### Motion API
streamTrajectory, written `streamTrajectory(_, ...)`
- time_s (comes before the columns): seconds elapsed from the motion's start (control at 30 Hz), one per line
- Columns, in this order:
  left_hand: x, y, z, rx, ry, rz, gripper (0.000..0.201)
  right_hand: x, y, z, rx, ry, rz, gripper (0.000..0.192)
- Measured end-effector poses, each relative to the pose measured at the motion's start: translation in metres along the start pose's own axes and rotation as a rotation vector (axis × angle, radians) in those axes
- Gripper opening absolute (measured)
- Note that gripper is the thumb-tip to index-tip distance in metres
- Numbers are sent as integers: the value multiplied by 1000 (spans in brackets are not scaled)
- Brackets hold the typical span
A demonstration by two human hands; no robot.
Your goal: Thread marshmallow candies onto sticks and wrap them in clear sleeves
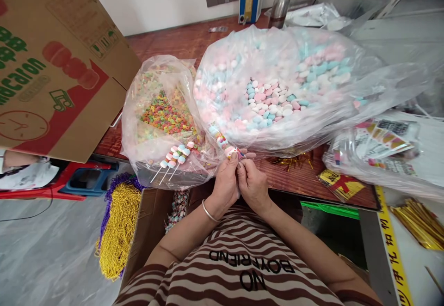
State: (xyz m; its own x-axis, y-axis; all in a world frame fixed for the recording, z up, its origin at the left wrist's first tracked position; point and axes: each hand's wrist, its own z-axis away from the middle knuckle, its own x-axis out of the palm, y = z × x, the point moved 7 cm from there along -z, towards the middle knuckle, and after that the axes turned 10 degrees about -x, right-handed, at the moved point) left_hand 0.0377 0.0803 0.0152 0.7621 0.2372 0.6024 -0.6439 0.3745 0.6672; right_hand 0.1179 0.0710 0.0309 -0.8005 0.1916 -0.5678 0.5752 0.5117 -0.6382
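Both my hands are closed together over the front edge of the table, fingertips pinching a small clear packet of pastel candies (219, 137). My left hand (226, 180) grips it from one side, thumb on top. Against it, my right hand (253, 183) pinches the packet's lower end; the exact finger contact there is partly hidden. Three candy skewers (177, 156) with pink, white and blue pieces on white sticks lie on the nearby clear bag of colourful ring-shaped pieces (166, 114). Just beyond my hands spreads a large clear bag of pastel candies (274, 98).
A cardboard box (58, 65) stands at the left. Below the table edge, another open carton (149, 223) holds wrapped pieces. Gold bead strings (120, 232) hang beside it. Printed packets (391, 144) and gold twist ties (418, 223) lie at the right.
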Motion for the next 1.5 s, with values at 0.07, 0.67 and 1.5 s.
streamTrajectory(0.07, 0, 2, 0, -19, -1, 19, 33, -1, -2, 0, -14, -9, -6, 26)
streamTrajectory(0.67, 3, 13, 0, 49, -97, -109, 33, -8, 7, 3, -54, 91, 38, 24)
streamTrajectory(1.5, -23, 13, -13, 133, 118, -4, 33, -11, -5, -11, -152, 172, -129, 20)
